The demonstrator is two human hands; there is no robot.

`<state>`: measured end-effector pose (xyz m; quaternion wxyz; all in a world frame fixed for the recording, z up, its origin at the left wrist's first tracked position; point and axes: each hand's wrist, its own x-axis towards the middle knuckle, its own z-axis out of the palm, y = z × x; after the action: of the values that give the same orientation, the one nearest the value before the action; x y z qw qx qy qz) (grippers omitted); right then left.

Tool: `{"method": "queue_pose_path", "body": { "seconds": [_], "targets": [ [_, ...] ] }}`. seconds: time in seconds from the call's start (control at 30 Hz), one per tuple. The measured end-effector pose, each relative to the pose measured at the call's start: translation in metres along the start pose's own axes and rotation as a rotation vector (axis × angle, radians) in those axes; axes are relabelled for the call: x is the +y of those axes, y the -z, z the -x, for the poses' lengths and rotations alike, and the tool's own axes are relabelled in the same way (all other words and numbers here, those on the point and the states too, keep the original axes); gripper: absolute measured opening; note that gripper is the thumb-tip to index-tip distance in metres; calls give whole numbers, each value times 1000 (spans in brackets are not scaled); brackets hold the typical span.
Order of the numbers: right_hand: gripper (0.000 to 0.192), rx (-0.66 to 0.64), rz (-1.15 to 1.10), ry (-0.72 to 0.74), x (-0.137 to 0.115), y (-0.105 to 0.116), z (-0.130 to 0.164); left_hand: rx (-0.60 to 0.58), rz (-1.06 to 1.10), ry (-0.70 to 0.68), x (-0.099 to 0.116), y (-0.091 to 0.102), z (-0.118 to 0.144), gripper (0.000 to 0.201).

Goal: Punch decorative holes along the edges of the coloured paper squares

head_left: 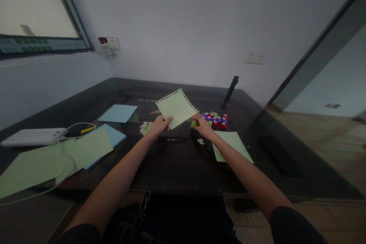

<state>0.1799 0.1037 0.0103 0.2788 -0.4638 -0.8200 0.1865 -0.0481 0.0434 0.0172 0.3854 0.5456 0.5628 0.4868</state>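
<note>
Your left hand (160,124) pinches the lower corner of a pale green punched sheet (176,107), holding it up above the dark table (177,167). Your right hand (202,126) closes its fingers on a small green punch (194,123) at the sheet's right edge, just beside the cluster of coloured punches (215,119).

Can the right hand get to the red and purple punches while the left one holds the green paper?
Probably yes. The right hand sits right beside the punches, on the green one, nothing between them. The left hand holds the paper.
</note>
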Motion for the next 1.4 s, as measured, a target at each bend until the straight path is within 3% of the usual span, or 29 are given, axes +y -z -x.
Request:
{"method": "queue_pose_path", "body": {
  "seconds": [0.07, 0.2, 0.27, 0.47, 0.8, 1.1, 1.4],
  "targets": [
    [31, -15, -144, -84, 1, 12, 20, -2, -14, 18, 3, -2, 2, 23],
    [36, -121, -686, -195, -6, 31, 64, -59, -40, 41, 7, -10, 8, 22],
    [39, -82, -871, -223, -10, 35, 79, -105, -48, 40, 7, -15, 11, 21],
    [37, -7, -1217, -352, -1, 31, 86, -238, -94, 39, 12, -24, 17, 16],
    [30, 150, -1372, -370, 3, 19, 85, -339, -174, 13, 8, -26, 18, 30],
    [30, 165, -1372, -386, 4, 18, 85, -307, -101, 51, 22, -30, 25, 17],
    [28, 175, -1363, -376, 2, 20, 85, -328, -119, 58, 21, -32, 26, 19]
  ]
}}
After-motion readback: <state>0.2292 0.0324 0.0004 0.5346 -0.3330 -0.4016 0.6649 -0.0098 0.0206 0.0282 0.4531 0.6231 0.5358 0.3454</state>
